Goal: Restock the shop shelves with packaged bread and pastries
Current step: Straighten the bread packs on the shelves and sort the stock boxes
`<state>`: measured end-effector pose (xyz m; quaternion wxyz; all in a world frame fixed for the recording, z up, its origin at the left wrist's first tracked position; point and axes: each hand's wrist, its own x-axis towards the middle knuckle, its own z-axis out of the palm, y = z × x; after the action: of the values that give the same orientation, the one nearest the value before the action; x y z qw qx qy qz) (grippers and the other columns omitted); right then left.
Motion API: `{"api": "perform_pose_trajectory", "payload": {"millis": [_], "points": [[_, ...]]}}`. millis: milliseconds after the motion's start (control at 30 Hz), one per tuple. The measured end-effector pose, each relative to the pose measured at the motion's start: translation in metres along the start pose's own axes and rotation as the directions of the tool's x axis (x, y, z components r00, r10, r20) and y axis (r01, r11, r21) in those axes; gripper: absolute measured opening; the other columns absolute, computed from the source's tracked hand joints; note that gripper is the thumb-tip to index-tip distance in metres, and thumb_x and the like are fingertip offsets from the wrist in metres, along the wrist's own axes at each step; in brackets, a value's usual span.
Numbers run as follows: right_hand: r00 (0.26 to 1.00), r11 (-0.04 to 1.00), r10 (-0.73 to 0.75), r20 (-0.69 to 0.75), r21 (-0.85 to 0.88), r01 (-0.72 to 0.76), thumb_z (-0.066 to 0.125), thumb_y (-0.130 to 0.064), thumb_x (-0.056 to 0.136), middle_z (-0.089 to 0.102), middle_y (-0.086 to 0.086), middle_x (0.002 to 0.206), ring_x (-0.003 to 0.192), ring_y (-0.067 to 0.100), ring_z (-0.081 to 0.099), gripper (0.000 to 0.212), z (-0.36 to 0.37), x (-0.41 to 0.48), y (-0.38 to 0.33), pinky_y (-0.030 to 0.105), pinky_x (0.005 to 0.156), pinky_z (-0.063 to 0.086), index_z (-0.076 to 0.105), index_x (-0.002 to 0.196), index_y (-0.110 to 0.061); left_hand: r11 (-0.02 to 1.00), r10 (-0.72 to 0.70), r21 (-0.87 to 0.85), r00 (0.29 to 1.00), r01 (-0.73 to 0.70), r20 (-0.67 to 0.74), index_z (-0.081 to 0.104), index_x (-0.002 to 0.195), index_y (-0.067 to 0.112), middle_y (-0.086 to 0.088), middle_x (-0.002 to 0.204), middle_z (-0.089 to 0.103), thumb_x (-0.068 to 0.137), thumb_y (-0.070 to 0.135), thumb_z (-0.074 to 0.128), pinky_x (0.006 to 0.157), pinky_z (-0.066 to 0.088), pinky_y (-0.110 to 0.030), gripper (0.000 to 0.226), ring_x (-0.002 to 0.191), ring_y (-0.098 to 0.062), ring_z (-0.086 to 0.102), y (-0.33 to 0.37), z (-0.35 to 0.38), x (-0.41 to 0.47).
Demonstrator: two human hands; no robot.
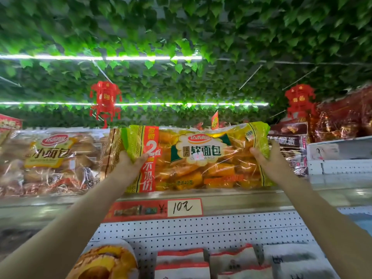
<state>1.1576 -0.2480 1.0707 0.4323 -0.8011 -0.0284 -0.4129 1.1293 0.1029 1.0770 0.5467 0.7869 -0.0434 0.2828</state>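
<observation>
Bag (201,168) of 软面包 above 10元 tag (184,207)

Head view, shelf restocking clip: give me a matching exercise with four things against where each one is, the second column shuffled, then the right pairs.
Things:
1. yellow bread bag
2. brown bread bag
3. price tag
4. red lantern

Places:
A. hanging under the leafy ceiling
B. on the front edge of the shelf
C. gripped at its ends by the left hand and the right hand
D. lying on the shelf, left of the gripped bag

Pairs: 1-C, 2-D, 3-B, 4-A.
</observation>
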Motion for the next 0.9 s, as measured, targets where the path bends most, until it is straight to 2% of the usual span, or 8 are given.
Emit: {"api": "perform_pose_trajectory", "payload": {"millis": [167, 233, 300, 400, 467, 533, 667, 900], "points": [[0.98, 0.959, -0.184, -0.075, -0.232, 0.163, 0.053, -0.051, 0.094, 0.003, 0.01, 0.164, 0.149, 0.038, 0.014, 0.083, -0.004, 0.0, -0.01, 0.06, 0.114, 0.027, -0.003, 0.155, -0.042, 0.958, 0.251, 0.175, 0.961, -0.228, -0.119, 0.002, 0.156, 0.007, -0.018, 0.16, 0.021, 0.092, 0.032, 0.063, 0.116, 0.025, -0.048, 0.092, 0.147, -0.033, 0.024, -0.005, 0.002, 0.011], [0.964, 0.91, -0.266, 0.0, -0.329, 0.251, 0.049, -0.057, 0.093, -0.015, -0.001, 0.165, 0.152, 0.033, -0.004, 0.082, -0.008, -0.001, -0.014, 0.062, 0.117, 0.018, -0.006, 0.154, -0.047, 0.858, 0.406, 0.381, 0.909, -0.344, -0.093, 0.0, 0.158, 0.02, -0.02, 0.16, 0.017, 0.088, 0.04, 0.064, 0.117, 0.021, -0.052, 0.097, 0.148, -0.035, 0.017, -0.01, 0.0, 0.012], [0.931, 0.828, -0.32, 0.174, -0.425, 0.364, 0.043, -0.083, 0.078, -0.034, -0.009, 0.158, 0.15, 0.026, -0.02, 0.095, -0.011, -0.003, -0.016, 0.06, 0.117, 0.007, -0.012, 0.149, -0.053, 0.748, 0.428, 0.553, 0.903, -0.368, 0.022, -0.008, 0.157, 0.032, -0.022, 0.162, -0.006, 0.079, 0.067, 0.055, 0.117, 0.013, -0.056, 0.106, 0.15, -0.039, -0.002, -0.017, -0.002, 0.014], [0.884, 0.72, -0.277, 0.376, -0.528, 0.45, 0.04, -0.103, 0.047, -0.051, -0.017, 0.146, 0.142, 0.02, -0.038, 0.121, -0.007, -0.003, -0.018, 0.06, 0.116, 0.002, -0.029, 0.136, -0.061, 0.469, 0.497, 0.769, 0.849, -0.435, 0.178, -0.03, 0.145, 0.04, -0.011, 0.149, -0.048, 0.056, 0.103, 0.024, 0.11, -0.007, -0.057, 0.121, 0.139, -0.037, -0.039, -0.028, -0.016, 0.026], [0.885, 0.71, -0.249, 0.392, -0.548, 0.443, 0.052, -0.097, 0.046, -0.052, -0.02, 0.143, 0.14, 0.018, -0.041, 0.13, -0.002, 0.001, -0.016, 0.06, 0.116, 0.002, -0.031, 0.139, -0.058, 0.195, 0.598, 0.821, 0.729, -0.536, 0.333, -0.021, 0.152, 0.034, -0.013, 0.155, -0.04, 0.056, 0.105, 0.016, 0.112, -0.002, -0.064, 0.125, 0.142, -0.038, -0.033, -0.032, -0.025, 0.038], [0.894, 0.701, -0.239, 0.378, -0.57, 0.428, 0.051, -0.097, 0.044, -0.053, -0.022, 0.142, 0.14, 0.017, -0.04, 0.133, 0.001, 0.004, -0.014, 0.059, 0.117, 0.001, -0.033, 0.139, -0.057, 0.049, 0.563, 0.799, 0.677, -0.599, 0.474, -0.024, 0.152, 0.036, -0.011, 0.156, -0.037, 0.055, 0.105, 0.014, 0.115, -0.004, -0.059, 0.124, 0.144, -0.041, -0.028, -0.029, -0.029, 0.048], [0.907, 0.68, -0.229, 0.354, -0.608, 0.409, 0.033, -0.105, 0.035, -0.053, -0.025, 0.14, 0.143, 0.021, -0.036, 0.127, 0.004, 0.012, -0.006, 0.057, 0.119, -0.001, -0.039, 0.131, -0.061, 0.05, 0.431, 0.782, 0.72, -0.621, 0.544, -0.051, 0.131, 0.042, 0.0, 0.14, -0.058, 0.042, 0.106, -0.001, 0.115, -0.018, -0.047, 0.12, 0.135, -0.036, -0.043, -0.024, -0.018, 0.063], [0.91, 0.69, -0.237, 0.341, -0.601, 0.404, 0.034, -0.105, 0.035, -0.051, -0.02, 0.144, 0.145, 0.023, -0.034, 0.129, 0.009, 0.014, 0.002, 0.058, 0.118, 0.002, -0.038, 0.131, -0.06, 0.047, 0.314, 0.804, 0.773, -0.593, 0.552, -0.054, 0.126, 0.04, 0.003, 0.134, -0.063, 0.048, 0.102, 0.011, 0.113, -0.02, -0.047, 0.119, 0.132, -0.033, -0.047, -0.027, -0.005, 0.071]]}}
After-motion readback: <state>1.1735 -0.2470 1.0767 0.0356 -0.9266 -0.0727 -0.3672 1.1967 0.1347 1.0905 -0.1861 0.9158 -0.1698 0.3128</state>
